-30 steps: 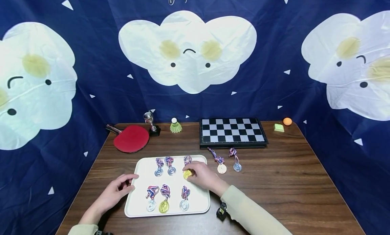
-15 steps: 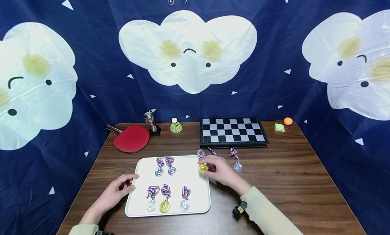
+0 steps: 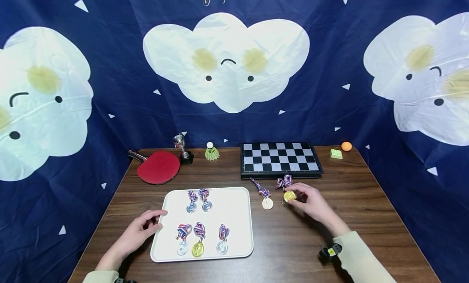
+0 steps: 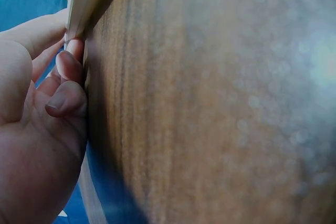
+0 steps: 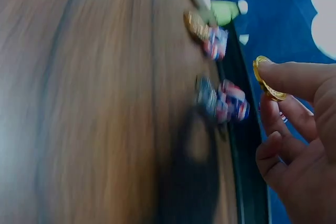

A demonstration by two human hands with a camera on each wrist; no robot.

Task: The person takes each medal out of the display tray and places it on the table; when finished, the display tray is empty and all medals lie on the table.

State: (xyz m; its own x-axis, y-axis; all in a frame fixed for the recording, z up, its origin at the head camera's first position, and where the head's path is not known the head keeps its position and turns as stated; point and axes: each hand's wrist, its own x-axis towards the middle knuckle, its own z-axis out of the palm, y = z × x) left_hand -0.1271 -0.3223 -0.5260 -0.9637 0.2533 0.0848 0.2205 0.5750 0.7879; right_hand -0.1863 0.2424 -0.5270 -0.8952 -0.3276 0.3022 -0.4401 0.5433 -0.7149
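My right hand [image 3: 309, 199] pinches a gold medal [image 3: 290, 196] between thumb and fingers, right of the tray. Its striped ribbon overlaps the ribbon of a silver medal, whose disc is largely hidden in the head view. In the right wrist view, the gold disc [image 5: 265, 81] is held up off the table. To its left lies a bronze-toned medal [image 3: 267, 203] with its ribbon. My left hand [image 3: 141, 229] holds the left rim of the white tray [image 3: 243, 250], index finger and thumb at the edge. On the tray lie several silver medals [image 3: 222, 247] and one gold-coloured medal [image 3: 198, 249].
Along the back of the wooden table [image 3: 289, 250] are a red table tennis paddle [image 3: 158, 167], a small trophy cup [image 3: 180, 144], a shuttlecock [image 3: 211, 152], a chessboard [image 3: 280, 157], a pale green block [image 3: 336, 154] and an orange ball [image 3: 346, 146]. A blue cloth [image 3: 329, 71] hangs behind.
My right hand has carried the gold medal from the tray's upper right, past its right edge, to above the silver medal on the table. The left hand has stayed put.
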